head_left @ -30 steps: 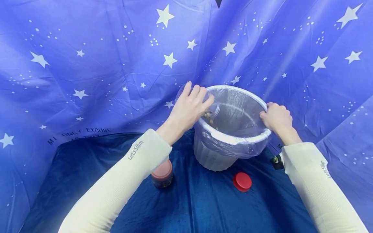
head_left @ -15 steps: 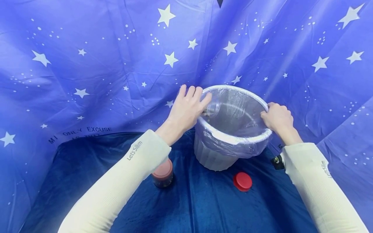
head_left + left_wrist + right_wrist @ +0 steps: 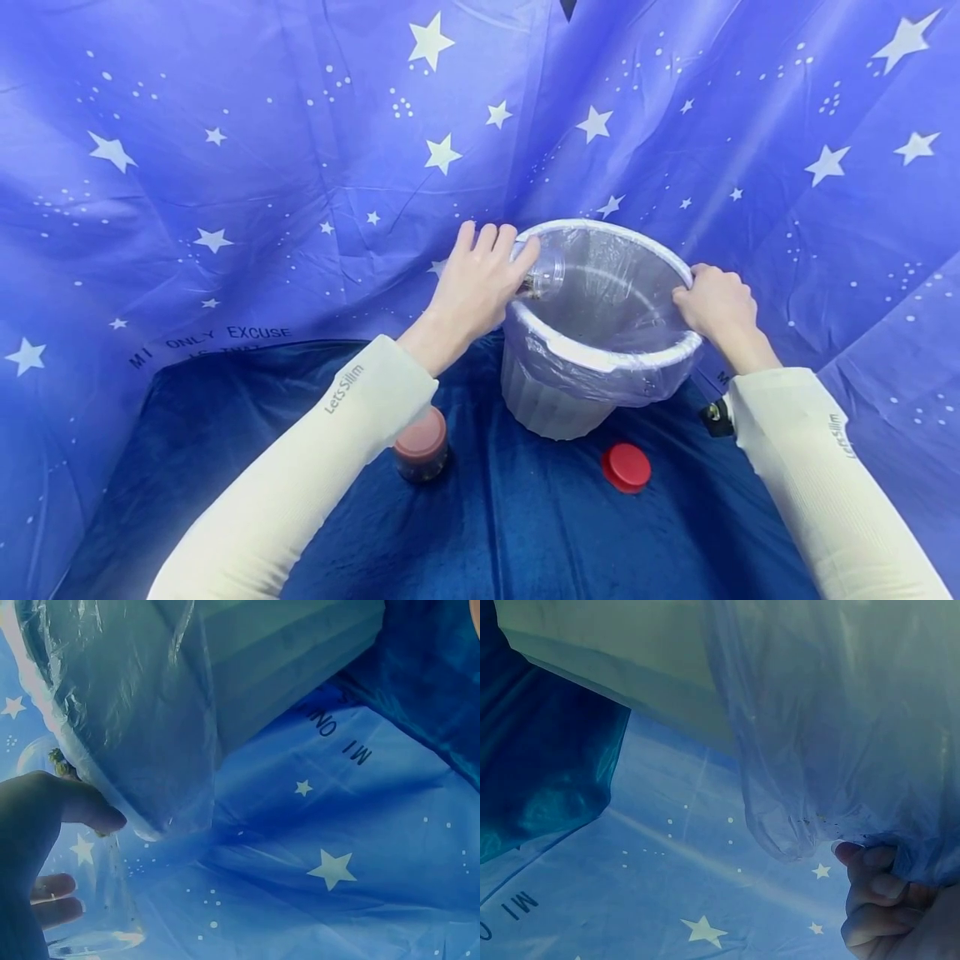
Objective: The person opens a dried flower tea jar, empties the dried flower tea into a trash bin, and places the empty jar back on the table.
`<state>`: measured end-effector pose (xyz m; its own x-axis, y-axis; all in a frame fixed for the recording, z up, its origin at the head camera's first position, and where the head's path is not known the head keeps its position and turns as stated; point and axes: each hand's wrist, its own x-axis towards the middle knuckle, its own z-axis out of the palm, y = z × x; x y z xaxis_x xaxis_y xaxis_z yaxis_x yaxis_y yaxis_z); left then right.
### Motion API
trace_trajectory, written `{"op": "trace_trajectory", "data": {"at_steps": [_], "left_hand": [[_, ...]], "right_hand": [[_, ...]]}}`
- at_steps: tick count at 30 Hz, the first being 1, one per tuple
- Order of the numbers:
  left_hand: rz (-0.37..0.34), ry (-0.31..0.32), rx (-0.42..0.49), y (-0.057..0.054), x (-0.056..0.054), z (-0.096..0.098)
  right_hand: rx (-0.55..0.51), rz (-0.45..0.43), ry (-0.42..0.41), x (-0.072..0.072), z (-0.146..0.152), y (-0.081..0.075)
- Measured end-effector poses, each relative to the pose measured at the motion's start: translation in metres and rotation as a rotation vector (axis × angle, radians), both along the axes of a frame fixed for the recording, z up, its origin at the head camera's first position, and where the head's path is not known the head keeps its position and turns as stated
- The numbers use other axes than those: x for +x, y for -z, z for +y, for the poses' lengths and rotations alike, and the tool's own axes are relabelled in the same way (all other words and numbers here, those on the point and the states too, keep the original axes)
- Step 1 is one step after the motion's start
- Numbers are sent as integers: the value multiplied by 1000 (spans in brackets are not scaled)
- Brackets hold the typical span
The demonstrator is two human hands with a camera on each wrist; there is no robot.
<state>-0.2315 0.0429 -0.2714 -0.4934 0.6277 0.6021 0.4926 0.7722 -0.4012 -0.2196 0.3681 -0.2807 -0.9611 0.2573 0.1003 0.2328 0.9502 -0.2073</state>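
Observation:
My left hand (image 3: 480, 279) grips a clear jar (image 3: 549, 271), tipped on its side with its mouth just over the left rim of a white trash bin (image 3: 577, 354). Small brownish-green bits (image 3: 64, 763) show near the jar's mouth in the left wrist view; its base (image 3: 105, 941) points down and away from the bin. A see-through liner bag (image 3: 600, 385) is folded over the bin's rim. On the opposite side, my right hand (image 3: 720, 308) holds the rim, its fingers (image 3: 874, 889) curled under the bag's edge in the right wrist view.
A second jar (image 3: 422, 446) with a dull red lid stands on the dark blue cloth (image 3: 480, 533), left of the bin and beside my left sleeve. A bright red lid (image 3: 627, 467) lies in front of the bin. Star-printed curtain (image 3: 300, 167) hangs close behind.
My left hand has shifted slightly left, and the jar is tilted less. Bits that were dropping from its mouth now lie inside near the opening. The right hand keeps its hold on the rim.

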Motion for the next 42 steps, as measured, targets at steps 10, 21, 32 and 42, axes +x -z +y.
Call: {"op": "trace_trajectory", "data": {"at_steps": [10, 21, 32, 42], "left_hand": [[160, 82, 7, 0, -3, 8], [239, 77, -104, -3, -2, 15], [260, 71, -155, 0, -1, 20], [236, 85, -226, -5, -2, 23]], "right_hand": [[3, -1, 3, 0, 1, 1], [-3, 5, 8, 1, 2, 1], [-14, 14, 6, 1, 0, 3], [-15, 16, 12, 1, 0, 1]]}}
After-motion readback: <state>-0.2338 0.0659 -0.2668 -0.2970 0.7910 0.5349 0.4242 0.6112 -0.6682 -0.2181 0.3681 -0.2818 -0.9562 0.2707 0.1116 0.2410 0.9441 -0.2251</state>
